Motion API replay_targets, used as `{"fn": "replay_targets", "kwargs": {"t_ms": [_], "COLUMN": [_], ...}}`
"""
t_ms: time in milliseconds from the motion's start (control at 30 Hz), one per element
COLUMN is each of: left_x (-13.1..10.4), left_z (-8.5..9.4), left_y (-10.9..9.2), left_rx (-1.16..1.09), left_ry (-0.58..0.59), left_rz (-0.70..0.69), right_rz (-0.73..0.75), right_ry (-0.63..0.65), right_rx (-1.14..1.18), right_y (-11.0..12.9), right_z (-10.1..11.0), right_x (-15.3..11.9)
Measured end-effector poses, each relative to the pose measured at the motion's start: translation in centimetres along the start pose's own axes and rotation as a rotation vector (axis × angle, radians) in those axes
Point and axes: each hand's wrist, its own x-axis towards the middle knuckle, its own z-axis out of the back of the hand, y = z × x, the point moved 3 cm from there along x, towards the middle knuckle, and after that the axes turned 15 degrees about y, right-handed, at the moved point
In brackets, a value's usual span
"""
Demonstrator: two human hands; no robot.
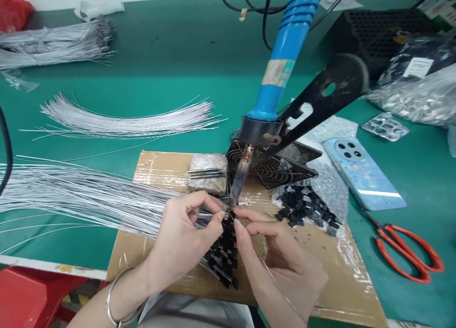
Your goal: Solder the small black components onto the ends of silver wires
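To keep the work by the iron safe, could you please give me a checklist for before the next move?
1. Iron held in its bracket: ok, the blue soldering iron sits in the black bracket, pointing down.
2. Fingers well clear of the tip: not ok, the left hand and right hand both pinch right beside it.
3. Tip hot: cannot tell.
4. Thin wire in hand: ok, it runs from the right fingertips across the palm.
5. Black pieces nearby: ok, heaped to the right of the hands.
6. Scissors out of the way: ok, lying right of the cardboard.
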Motion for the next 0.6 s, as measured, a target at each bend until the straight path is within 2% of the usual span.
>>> {"fn": "replay_targets", "kwargs": {"t_ms": [600], "left_x": [-0.11], "left_z": [0.07], "left_y": [0.08], "left_rx": [-0.007], "left_ry": [-0.001], "left_rz": [-0.010], "right_rz": [0.044], "right_ry": [-0.031], "right_rx": [0.014], "right_y": [-0.04], "right_z": [-0.06], "right_x": [-0.09]}}
